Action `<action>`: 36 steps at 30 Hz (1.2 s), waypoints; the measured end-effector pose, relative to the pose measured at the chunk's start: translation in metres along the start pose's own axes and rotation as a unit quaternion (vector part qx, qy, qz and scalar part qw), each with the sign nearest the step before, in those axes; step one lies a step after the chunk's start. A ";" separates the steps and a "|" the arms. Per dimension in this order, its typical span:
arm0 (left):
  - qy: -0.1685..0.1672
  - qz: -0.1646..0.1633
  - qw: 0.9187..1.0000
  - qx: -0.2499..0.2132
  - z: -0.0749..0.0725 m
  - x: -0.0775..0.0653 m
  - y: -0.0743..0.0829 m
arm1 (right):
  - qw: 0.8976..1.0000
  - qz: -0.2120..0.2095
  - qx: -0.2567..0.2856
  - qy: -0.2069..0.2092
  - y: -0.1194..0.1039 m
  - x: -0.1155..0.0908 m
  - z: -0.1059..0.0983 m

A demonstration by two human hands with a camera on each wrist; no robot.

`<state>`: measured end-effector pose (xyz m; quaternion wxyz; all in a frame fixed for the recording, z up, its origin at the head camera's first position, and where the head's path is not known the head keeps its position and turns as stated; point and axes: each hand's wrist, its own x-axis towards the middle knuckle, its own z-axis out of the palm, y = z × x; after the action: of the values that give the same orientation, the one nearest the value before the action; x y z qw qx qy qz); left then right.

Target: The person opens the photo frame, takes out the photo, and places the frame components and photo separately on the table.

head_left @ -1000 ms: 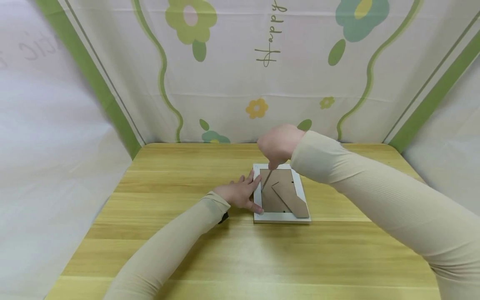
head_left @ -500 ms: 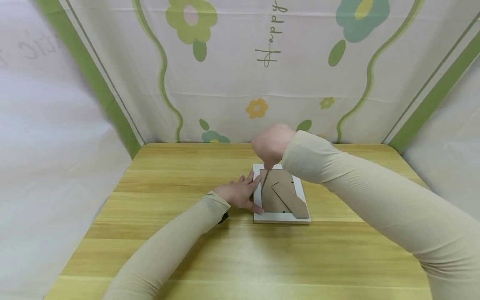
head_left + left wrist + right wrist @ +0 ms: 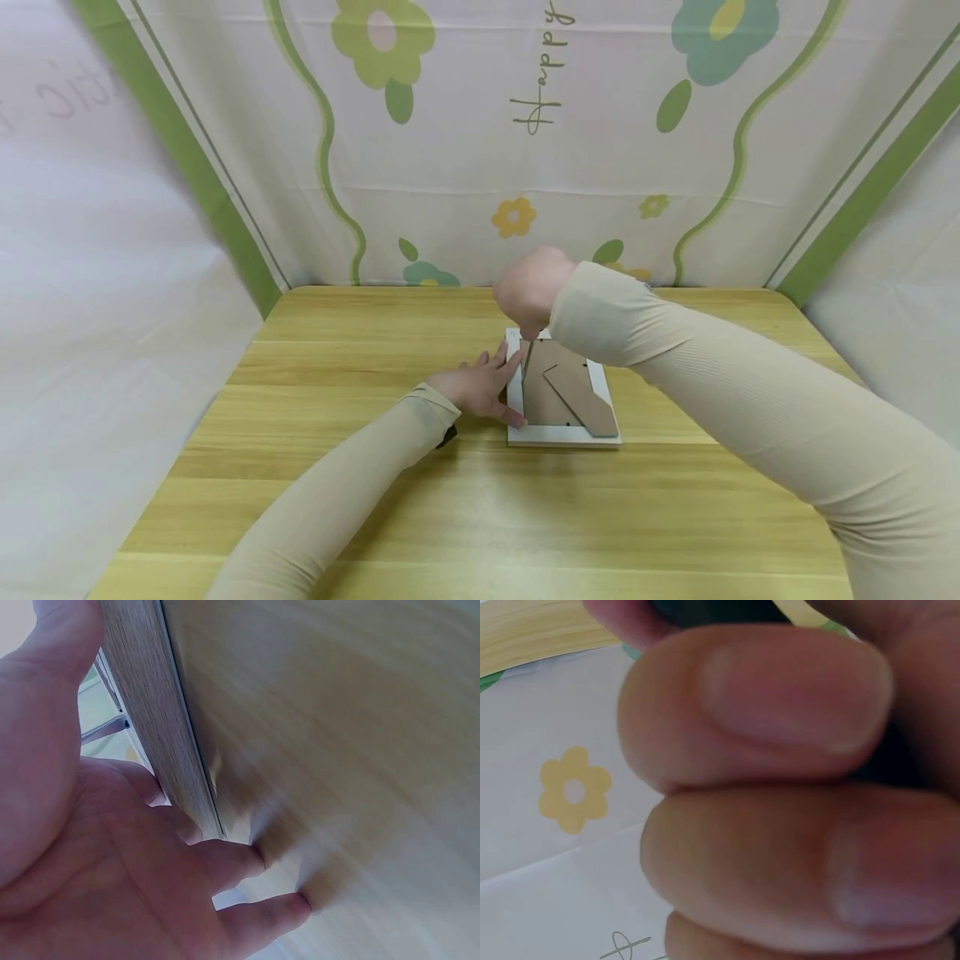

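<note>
Frame (image 3: pixel 558 404) lies below right hand (image 3: pixel 531 290) (gripping a screwdriver (image 3: pixel 721 610), perhaps).

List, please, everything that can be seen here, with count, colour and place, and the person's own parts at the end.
Tabletop: one, yellow-brown wood, under the work.
Printed cloth: panel count unclear, white with coloured flowers, behind the tabletop.
Picture frame: one, white border, back up on the tabletop.
Backing panel: one, brown, inside the border.
Stand: one, brown, over the panel and the near right corner.
Black tabs: at least three, panel edges.
Thin tool: one, greyish shaft, dark handle, tip near the panel's left edge.
Black item: one, partly hidden, left wrist.
Sleeves: two, cream, both arms.
Left hand: one, bare, on the left border.
Right hand: one, bare, gripping the tool.
</note>
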<state>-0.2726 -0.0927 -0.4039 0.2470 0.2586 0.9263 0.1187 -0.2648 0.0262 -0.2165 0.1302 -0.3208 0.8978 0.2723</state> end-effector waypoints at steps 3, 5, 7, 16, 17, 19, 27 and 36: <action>-0.002 -0.002 1.000 -0.001 0.000 0.000 0.001 | 1.000 0.000 0.005 0.003 0.002 -0.001 0.002; -0.002 -0.001 1.000 0.002 0.000 -0.001 0.001 | 1.000 0.005 0.018 0.007 0.006 -0.002 0.004; -0.004 0.002 1.000 0.003 0.000 -0.001 0.001 | 0.999 0.008 0.035 0.008 0.010 -0.004 0.007; -0.012 0.016 1.000 -0.011 0.000 -0.001 0.000 | 0.992 0.037 0.122 -0.016 0.039 -0.022 0.024; -0.012 0.015 1.000 -0.009 0.000 -0.001 0.000 | 0.991 0.039 0.128 -0.019 0.042 -0.025 0.024; -0.010 0.014 1.000 -0.006 0.000 -0.002 0.000 | 0.990 0.038 0.137 -0.019 0.047 -0.030 0.026; -0.004 0.011 1.000 0.004 0.001 -0.001 0.001 | 0.986 0.024 0.162 -0.009 0.057 -0.043 0.043; -0.004 0.012 1.000 0.004 0.001 -0.003 0.002 | 0.984 0.006 0.175 0.007 0.057 -0.040 0.058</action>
<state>-0.2695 -0.0925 -0.4028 0.2484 0.2709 0.9227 0.1167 -0.2683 0.1165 -0.2249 0.1762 -0.2894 0.9345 0.1093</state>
